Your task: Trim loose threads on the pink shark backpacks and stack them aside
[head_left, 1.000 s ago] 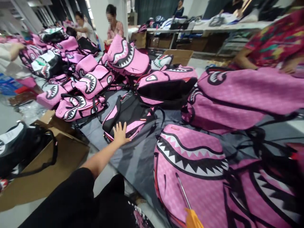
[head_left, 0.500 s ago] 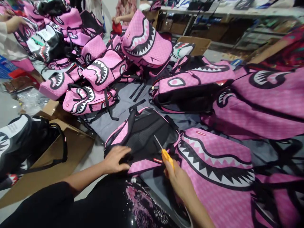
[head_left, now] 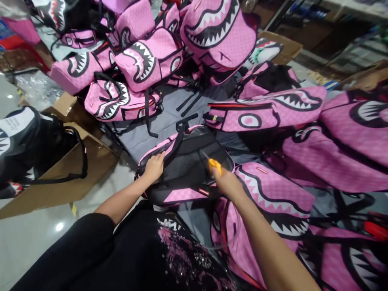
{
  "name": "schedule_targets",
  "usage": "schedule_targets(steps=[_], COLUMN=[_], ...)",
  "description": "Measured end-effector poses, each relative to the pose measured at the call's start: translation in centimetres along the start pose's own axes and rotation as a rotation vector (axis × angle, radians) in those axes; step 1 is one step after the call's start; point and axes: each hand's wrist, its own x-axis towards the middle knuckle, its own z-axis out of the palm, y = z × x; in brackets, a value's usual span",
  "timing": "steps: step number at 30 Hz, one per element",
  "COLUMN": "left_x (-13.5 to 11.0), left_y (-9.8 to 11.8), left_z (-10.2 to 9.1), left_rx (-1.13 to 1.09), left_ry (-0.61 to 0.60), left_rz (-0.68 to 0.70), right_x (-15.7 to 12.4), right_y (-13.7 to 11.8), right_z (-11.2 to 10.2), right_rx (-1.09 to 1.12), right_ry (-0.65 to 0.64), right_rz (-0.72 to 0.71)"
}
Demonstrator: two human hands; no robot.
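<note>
Directly below the head camera, a pink backpack [head_left: 182, 169] lies at the near edge of the table [head_left: 163, 129] with its black mesh back panel facing up and its black straps trailing toward the far side. The left hand [head_left: 154, 166] has its fingers curled over the backpack's upper left edge, gripping it. The right hand [head_left: 226, 184] is closed around a small yellow-handled tool [head_left: 214, 164]. The tool's thin metal tip points up and left over the mesh panel; I cannot tell whether it touches the fabric.

A grey cloth covers the table, and only a bare strip shows between the bags. More pink backpacks printed with a toothy shark mouth crowd it. A heap [head_left: 142, 60] sits at the far left, and a large one [head_left: 221, 32] is propped up behind. Others lie flat on the right [head_left: 348, 161], one just beside the right wrist.

Left of the table, an open cardboard box [head_left: 63, 182] stands on a pale, glossy floor [head_left: 27, 238], with a black bag [head_left: 27, 141] resting in it. Crumpled clear plastic [head_left: 36, 87] lies beyond the box. A second cardboard box [head_left: 286, 47] and blurred metal shelving [head_left: 357, 48] fill the far right.
</note>
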Motion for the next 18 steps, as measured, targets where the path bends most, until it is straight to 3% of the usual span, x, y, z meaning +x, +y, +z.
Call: schedule_targets(steps=[2, 4, 6, 8, 9, 12, 13, 16, 18], left_x=[0.4, 0.8, 1.2, 1.4, 1.3, 0.4, 0.0, -1.0, -1.3], left_y=[-0.9, -1.9, -2.7, -2.8, -2.6, -1.0, -0.4, 1.5, 2.4], left_z=[-0.9, -1.6, -1.9, -1.8, -1.5, -0.3, 0.2, 1.3, 1.4], left_rx=[-0.418, -0.782, -0.941, -0.939, -0.930, -0.702, -0.499, 0.201, 0.407], left_ry=[-0.135, -0.287, -0.356, -0.365, -0.353, -0.231, -0.160, -0.053, -0.088], left_rz=[-0.102, -0.354, -0.599, -0.696, -0.707, -0.521, -0.390, 0.011, 0.104], right_x=[-0.4, -0.5, 0.0, 0.4, 0.5, 0.5, 0.5, 0.9, 0.6], right_y=[-0.1, -0.5, -1.3, -2.3, -2.8, -3.9, -3.9, -1.9, 0.6], right_z=[-0.5, -0.7, -0.7, -0.7, -0.7, -1.6, -2.1, -4.4, -5.8], right_rx=[0.137, 0.316, 0.394, 0.342, 0.305, 0.244, 0.207, -0.037, -0.137], right_ry=[-0.252, -0.457, -0.333, -0.130, -0.144, -0.421, -0.397, -0.014, -0.025], right_rz=[-0.160, -0.276, -0.197, -0.072, -0.068, -0.199, -0.196, 0.020, 0.084])
